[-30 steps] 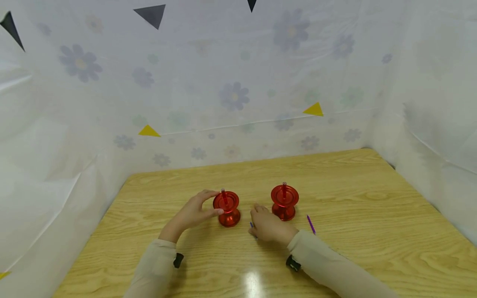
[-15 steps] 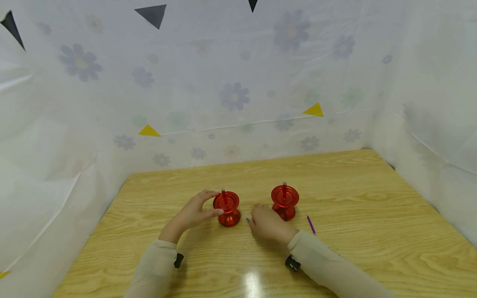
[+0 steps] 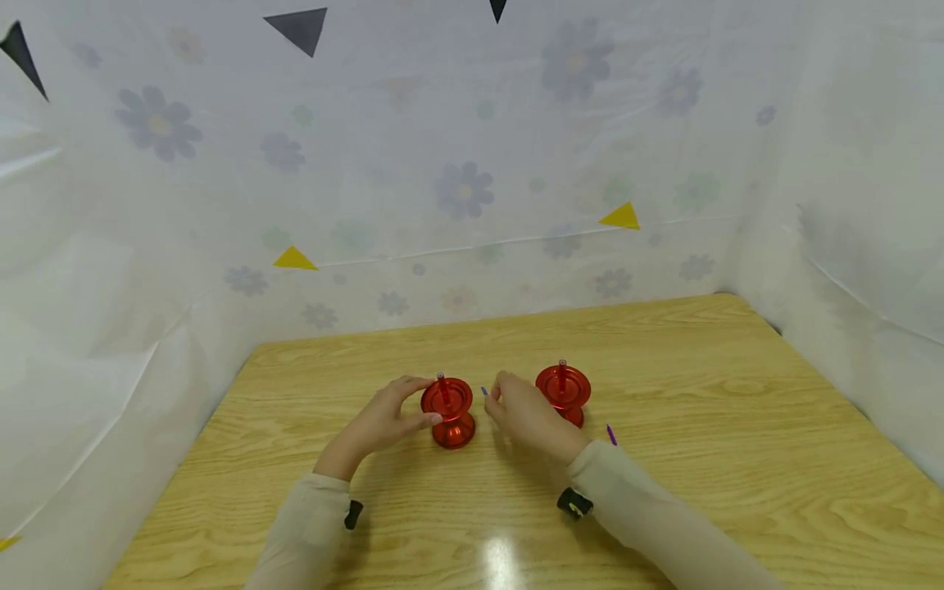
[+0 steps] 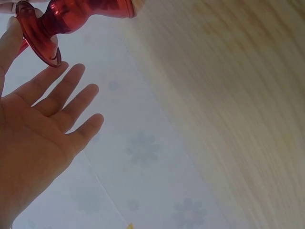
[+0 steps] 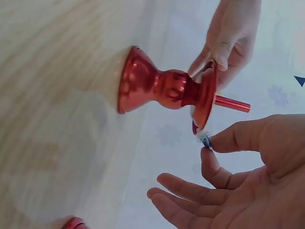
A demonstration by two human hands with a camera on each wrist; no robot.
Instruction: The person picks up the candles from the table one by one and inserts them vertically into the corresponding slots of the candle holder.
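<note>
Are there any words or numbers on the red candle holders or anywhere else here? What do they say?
None: no words, numbers or brand marks show anywhere.
The left red holder and the right red holder: plain, no label.
The white sheet: only flower prints and yellow and dark triangles, no letters.
The wooden table: bare grain.

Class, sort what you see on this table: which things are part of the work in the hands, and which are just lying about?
In hand:
left holder, gripped by the left hand
small blue stick, pinched by the right hand

Lying about:
right holder
purple stick on the table
</note>
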